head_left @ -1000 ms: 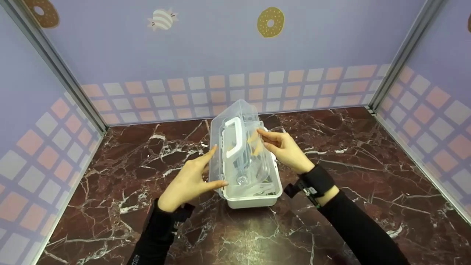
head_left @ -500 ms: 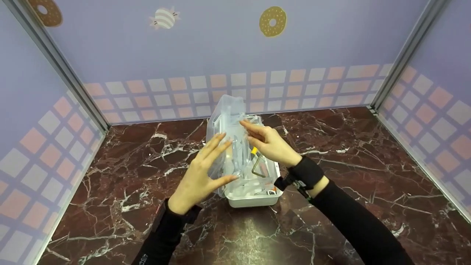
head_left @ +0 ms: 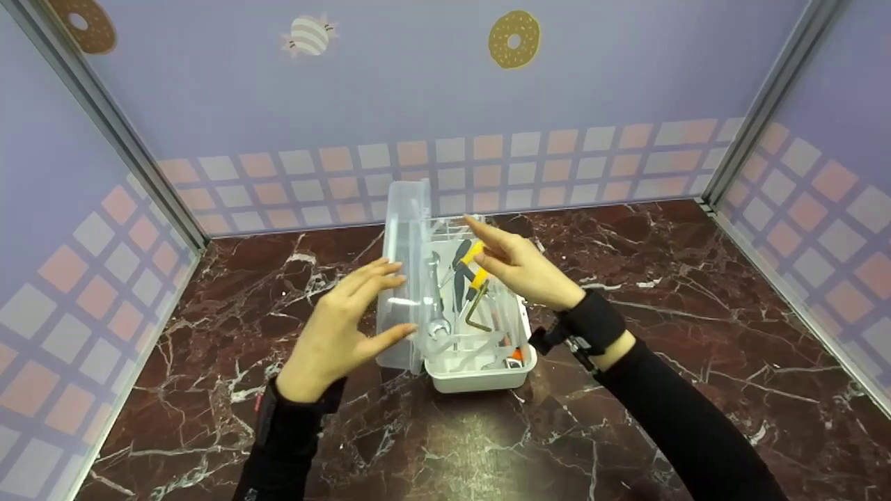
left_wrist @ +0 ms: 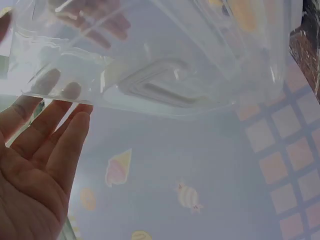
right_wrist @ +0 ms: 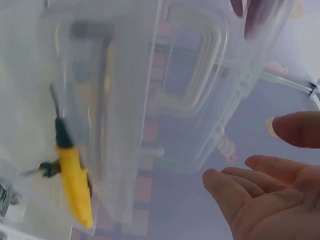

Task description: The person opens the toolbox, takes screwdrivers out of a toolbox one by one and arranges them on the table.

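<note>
A white toolbox (head_left: 480, 382) stands mid-table with its clear lid (head_left: 402, 236) raised on the left side. My left hand (head_left: 341, 320) has its fingers extended at the lid's outer face; in the left wrist view the fingertips overlap the lid's edge. Over the right side of the box hovers my right hand (head_left: 532, 273), thumb and fingers apart, with nothing in it. Inside the box lie a bent hex key (head_left: 470, 319), a yellow-and-black screwdriver (right_wrist: 75, 185) and a wrench (head_left: 438, 325), the last partly behind the lid. The lid's white handle (right_wrist: 205, 65) shows in the right wrist view.
The box rests on a dark red marble-patterned table (head_left: 626, 390). A small orange item (head_left: 516, 355) lies in the box's near right corner. Lilac panels with checks and sweets (head_left: 411, 83) enclose the table at the back and both sides.
The clear lid has swung up and over to the left, uncovering the tools. My left hand has drawn back leftward; the right hand has come off the lid and stays above the box.
</note>
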Tool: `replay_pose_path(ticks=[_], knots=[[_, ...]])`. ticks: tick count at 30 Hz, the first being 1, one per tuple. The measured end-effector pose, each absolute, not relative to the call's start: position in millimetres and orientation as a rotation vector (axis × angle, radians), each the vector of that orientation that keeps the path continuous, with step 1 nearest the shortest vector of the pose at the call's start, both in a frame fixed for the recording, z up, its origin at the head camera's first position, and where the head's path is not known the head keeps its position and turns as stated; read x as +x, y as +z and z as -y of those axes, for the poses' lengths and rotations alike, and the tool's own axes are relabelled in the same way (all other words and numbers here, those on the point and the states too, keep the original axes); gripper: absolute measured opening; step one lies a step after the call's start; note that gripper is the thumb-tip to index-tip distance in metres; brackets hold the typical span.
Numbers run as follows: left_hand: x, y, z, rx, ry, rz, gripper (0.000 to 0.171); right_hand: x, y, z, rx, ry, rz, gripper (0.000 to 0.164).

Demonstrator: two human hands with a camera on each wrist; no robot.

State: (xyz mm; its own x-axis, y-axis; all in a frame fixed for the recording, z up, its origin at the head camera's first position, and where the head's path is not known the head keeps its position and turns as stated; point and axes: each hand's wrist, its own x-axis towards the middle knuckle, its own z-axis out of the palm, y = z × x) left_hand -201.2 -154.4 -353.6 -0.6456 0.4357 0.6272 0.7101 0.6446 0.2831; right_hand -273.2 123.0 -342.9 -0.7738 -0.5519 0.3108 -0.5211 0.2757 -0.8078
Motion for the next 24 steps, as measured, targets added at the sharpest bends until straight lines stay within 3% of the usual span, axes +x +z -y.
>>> replay_pose_path(ticks=[7,13,19,24], knots=[[-196.8,-352.0,154.9,-0.697,-0.685,2.289,0.067,-279.1,-363.0,-145.3,-0.928,-1.572,-2.578,0.059],[-187.0,-344.4,153.9,-0.522,-0.702,2.405,0.053,-284.5,-392.1,-160.8,-0.738,-1.361,-2.840,0.059],[-180.3,-337.3,163.1,-0.415,-0.693,2.545,0.055,-286.0,-415.5,-168.2,-0.611,-1.190,-2.909,0.060],[-177.2,-333.2,171.0,-0.385,-0.660,2.614,0.047,-285.1,-429.4,-169.3,-0.566,-1.152,-2.878,0.058]])
